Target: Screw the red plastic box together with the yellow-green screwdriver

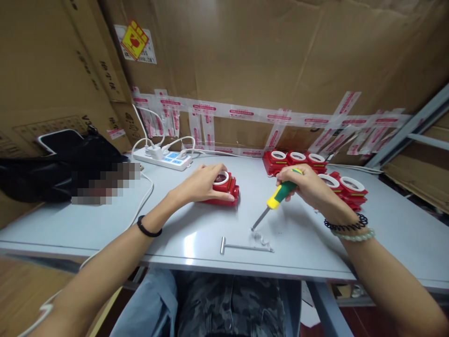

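Note:
My left hand (206, 184) is wrapped over a red housing (228, 188) with a white ring on top, which rests on the grey table (196, 229). Its fingers cover the housing's left and far side. My right hand (301, 182) grips the green-and-yellow handle of a screwdriver (280, 195). The shaft slants down to the left, and its tip is at or just above the tabletop beside a small heap of tiny metal pieces (263, 239), too small to name surely. Nearer the front edge lies a metal T-shaped bar tool (245, 247).
More red housings with white rings stand at the back (294, 161) and at the right (345, 189). A white power strip (164, 158) with plugs and cables sits back left. Left of it are a black bag (80, 154) and a phone (59, 139). Taped cardboard (245, 61) walls the rear.

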{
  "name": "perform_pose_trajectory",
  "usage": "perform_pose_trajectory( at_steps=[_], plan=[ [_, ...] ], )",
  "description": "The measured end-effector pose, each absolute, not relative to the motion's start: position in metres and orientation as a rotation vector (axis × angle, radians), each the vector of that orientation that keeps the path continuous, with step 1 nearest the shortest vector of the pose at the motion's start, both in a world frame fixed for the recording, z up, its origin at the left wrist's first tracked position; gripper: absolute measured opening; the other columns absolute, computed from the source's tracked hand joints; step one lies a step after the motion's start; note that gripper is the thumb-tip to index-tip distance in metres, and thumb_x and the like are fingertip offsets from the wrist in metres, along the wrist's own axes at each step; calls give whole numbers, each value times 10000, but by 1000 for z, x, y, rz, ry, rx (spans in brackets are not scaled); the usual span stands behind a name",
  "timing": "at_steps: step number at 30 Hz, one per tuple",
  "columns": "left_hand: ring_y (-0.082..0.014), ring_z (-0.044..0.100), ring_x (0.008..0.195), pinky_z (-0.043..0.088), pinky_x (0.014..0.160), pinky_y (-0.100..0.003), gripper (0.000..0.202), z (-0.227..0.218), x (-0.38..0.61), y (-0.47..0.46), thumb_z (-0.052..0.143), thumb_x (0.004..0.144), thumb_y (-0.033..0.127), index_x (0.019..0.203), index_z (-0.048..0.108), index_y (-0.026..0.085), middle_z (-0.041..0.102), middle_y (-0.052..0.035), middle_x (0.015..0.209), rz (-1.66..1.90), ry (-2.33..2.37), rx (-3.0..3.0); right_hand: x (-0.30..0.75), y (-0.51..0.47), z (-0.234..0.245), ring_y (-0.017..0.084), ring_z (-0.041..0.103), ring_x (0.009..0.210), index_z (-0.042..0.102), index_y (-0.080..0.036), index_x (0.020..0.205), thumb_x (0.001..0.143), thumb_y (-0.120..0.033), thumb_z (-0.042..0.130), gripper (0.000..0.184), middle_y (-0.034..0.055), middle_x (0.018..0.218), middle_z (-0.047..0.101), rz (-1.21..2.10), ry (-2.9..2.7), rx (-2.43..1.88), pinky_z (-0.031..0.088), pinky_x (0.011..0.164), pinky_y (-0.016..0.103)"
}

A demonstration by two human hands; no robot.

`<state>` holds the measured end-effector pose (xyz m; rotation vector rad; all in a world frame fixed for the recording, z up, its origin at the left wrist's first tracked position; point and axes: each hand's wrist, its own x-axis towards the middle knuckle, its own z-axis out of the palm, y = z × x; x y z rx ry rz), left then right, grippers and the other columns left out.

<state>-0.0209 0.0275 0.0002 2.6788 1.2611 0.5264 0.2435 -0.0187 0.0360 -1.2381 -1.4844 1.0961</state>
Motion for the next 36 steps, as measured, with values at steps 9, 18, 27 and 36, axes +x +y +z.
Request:
perform_pose_trajectory(
  at_steps=[9, 18, 27, 36],
  plan=[
    [-252, 572, 799, 398, 782, -372, 668, 15, -24, 18, 596, 646, 733, 1020, 511, 186, 635, -66, 928, 645, 1343, 2612, 251, -17, 44, 99, 522, 413, 609, -154, 499, 579, -227, 651, 116, 2, 523, 579, 1026, -1251, -1106, 426, 321, 206],
    [-212, 568, 917, 446, 828, -346, 578, 7, -21, 18, 691, 647, 584, 1022, 480, 199, 595, -40, 1009, 744, 887, 2360, 251, -11, 41, 62, 463, 423, 596, -173, 493, 569, -226, 638, 101, -25, 546, 557, 1127, -1081, -932, 392, 322, 188],
    [-175, 561, 824, 444, 705, -287, 533, 3, -20, 17, 669, 669, 559, 1006, 470, 197, 590, -34, 960, 804, 746, 2140, 246, -10, 37, 56, 451, 418, 586, -161, 499, 561, -226, 637, 103, -29, 529, 554, 1209, -1022, -915, 374, 321, 177],
    [-168, 576, 779, 459, 660, -276, 549, 1, -20, 17, 680, 651, 570, 1003, 470, 205, 608, -36, 944, 798, 718, 2072, 245, -10, 38, 55, 446, 423, 563, -166, 510, 564, -215, 632, 100, -34, 535, 546, 1242, -1008, -922, 366, 325, 177]
  ],
)
